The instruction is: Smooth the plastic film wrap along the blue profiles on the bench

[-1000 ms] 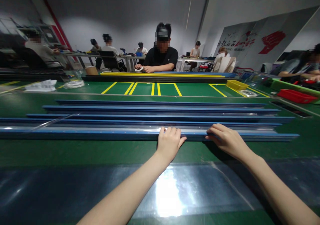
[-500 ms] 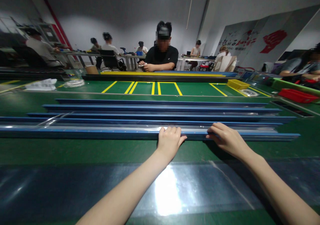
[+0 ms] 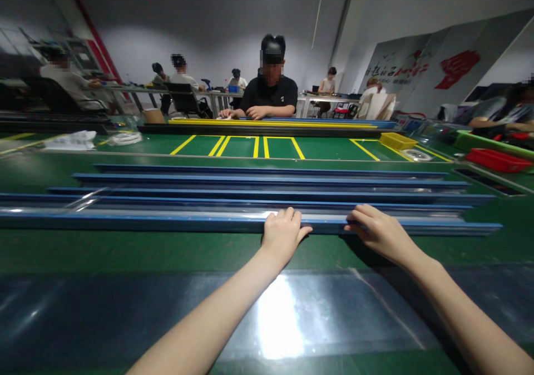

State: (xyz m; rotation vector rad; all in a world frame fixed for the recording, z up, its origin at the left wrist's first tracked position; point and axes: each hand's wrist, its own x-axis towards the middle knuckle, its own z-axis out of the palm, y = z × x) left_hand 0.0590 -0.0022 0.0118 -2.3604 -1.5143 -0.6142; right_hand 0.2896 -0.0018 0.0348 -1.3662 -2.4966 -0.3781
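Note:
A long blue rail (image 3: 167, 223) lies across the green table, nearest of several parallel blue rails (image 3: 267, 181). A clear shiny strip runs along its top. My left hand (image 3: 284, 233) grips the rail near its middle, fingers curled over the top edge and thumb at the front. My right hand (image 3: 377, 231) holds the same rail a little to the right, fingers bent over its top.
A glossy dark sheet (image 3: 104, 319) covers the table in front of me. Across the table (image 3: 62, 252) sits a person in black (image 3: 270, 94) behind yellow and dark rails (image 3: 271, 124). A yellow tray (image 3: 394, 140) and a red tray (image 3: 494, 159) lie at the right. Other people work farther back.
My hands stay on the near rail, almost unmoved. The person opposite has lowered their hands onto the far rails.

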